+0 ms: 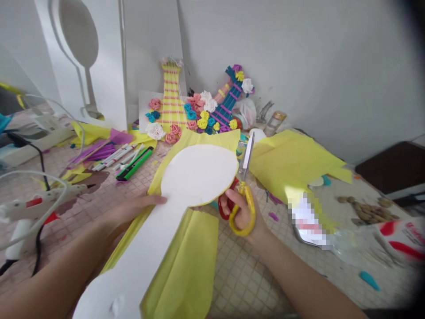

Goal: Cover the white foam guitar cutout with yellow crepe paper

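My left hand [151,201] grips the edge of a white spoon-shaped board cutout [195,175], thumb on top at the neck. Yellow crepe paper [186,266] lies under the cutout and sticks out along both sides of it. In my right hand [247,212] is a pair of scissors [246,177] with red and yellow handles, my fingers through the loops. The blades point up and away, just right of the cutout's rounded end. Along that right edge, the paper follows the board's outline closely.
Two paper-flower-decorated instrument shapes, one yellow [171,97] and one blue [226,104], lean at the wall. Left are a glue gun [43,199], cables, markers [113,157] and a green cutter knife [135,164]. Right are a yellow sheet [292,157], a phone [308,221] and a plastic bottle [372,239].
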`<control>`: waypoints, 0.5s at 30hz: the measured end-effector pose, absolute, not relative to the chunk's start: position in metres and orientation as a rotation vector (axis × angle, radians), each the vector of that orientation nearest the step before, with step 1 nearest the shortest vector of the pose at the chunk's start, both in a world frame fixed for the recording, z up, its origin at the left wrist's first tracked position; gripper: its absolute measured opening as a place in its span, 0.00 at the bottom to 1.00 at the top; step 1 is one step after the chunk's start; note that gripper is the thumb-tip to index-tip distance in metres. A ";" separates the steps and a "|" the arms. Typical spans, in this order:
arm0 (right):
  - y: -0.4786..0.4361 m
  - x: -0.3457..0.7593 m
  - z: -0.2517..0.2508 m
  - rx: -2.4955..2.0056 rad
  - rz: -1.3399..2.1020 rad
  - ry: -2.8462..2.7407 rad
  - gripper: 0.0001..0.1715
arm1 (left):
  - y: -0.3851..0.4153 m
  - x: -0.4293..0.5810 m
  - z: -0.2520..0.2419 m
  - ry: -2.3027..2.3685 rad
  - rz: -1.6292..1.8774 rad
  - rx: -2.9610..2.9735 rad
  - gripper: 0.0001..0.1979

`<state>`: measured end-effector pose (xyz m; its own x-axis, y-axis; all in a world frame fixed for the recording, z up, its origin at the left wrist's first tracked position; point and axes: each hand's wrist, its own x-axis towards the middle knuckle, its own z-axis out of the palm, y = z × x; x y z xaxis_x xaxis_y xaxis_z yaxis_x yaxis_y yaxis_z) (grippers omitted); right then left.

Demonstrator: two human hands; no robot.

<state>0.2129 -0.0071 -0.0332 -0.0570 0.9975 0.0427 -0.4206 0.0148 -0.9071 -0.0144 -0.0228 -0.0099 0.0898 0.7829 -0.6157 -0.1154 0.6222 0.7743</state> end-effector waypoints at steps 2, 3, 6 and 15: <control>-0.003 0.215 -0.033 -0.853 1.403 -0.911 0.25 | -0.021 -0.016 -0.010 1.277 0.687 0.558 0.24; -0.001 0.216 -0.033 -0.855 1.400 -0.904 0.26 | -0.020 -0.018 -0.010 1.259 0.663 0.540 0.21; 0.005 0.221 -0.033 -0.865 1.392 -0.898 0.25 | -0.019 -0.028 -0.013 1.267 0.599 0.553 0.17; 0.011 0.233 -0.027 -0.982 1.318 -0.763 0.25 | 0.007 -0.034 0.000 1.207 0.427 1.169 0.16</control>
